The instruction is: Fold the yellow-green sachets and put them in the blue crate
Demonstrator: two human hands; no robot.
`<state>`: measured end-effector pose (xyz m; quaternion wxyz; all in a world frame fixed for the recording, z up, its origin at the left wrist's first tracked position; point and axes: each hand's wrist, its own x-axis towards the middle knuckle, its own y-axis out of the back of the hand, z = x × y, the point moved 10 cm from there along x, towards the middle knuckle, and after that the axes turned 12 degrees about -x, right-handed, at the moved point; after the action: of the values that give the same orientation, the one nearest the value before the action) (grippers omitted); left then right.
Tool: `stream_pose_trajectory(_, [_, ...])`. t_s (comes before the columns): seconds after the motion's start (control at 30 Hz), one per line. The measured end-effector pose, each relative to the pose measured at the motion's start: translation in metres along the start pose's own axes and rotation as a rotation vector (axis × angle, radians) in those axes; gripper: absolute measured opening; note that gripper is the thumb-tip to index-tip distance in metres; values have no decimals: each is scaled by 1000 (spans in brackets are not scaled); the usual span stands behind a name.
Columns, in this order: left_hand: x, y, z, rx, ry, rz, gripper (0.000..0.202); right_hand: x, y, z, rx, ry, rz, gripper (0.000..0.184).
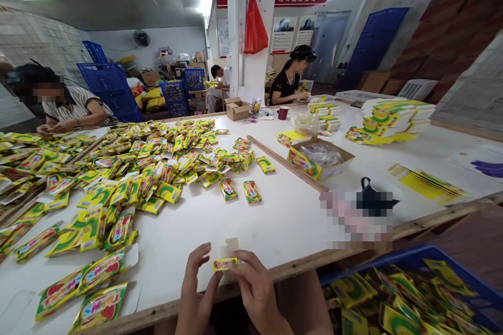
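Observation:
Near the table's front edge, my right hand pinches the right side of a small yellow printed carton. One end of the carton faces me, and a pale flap stands up behind it. My left hand is at the carton's left with thumb and fingers apart; whether the thumb touches it I cannot tell. Ahead of my hands lie two small flat cartons, a left one and a right one. A large heap of similar cartons spreads over the left of the table, several with white flaps sticking out.
A wooden strip crosses the white tabletop. Beyond it stand an open box with clear plastic and stacked yellow-green cartons. A blue crate of cartons sits low at right. Co-workers sit at left and across.

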<state>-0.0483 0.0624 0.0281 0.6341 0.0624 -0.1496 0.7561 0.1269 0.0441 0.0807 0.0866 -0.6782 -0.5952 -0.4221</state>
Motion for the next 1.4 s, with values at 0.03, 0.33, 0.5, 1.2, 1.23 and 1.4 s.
stream_pose_trajectory(0.03, [-4,6,-5,-90,67,62,40,-4,7,-7,-24,45,51,28])
stream_pose_trajectory(0.33, [-37,-45,-49,-897,808,69,51,-29,15,-55,-127,360,135,21])
stream_pose_trajectory(0.5, [-52,-66,-36,-1023,958,71,40,-28,22,-58,-124,336,132,22])
stream_pose_trajectory(1.2, [-36,-33,-17,-371,597,-53,63,-22,25,17,265,-607,-5,33])
stream_pose_trajectory(1.23, [-38,-35,-17,-338,577,-63,61,-21,18,22,324,-681,-53,37])
stream_pose_trajectory(1.4, [-43,-37,-7,-264,478,-19,53,-9,-5,20,308,-749,-299,36])
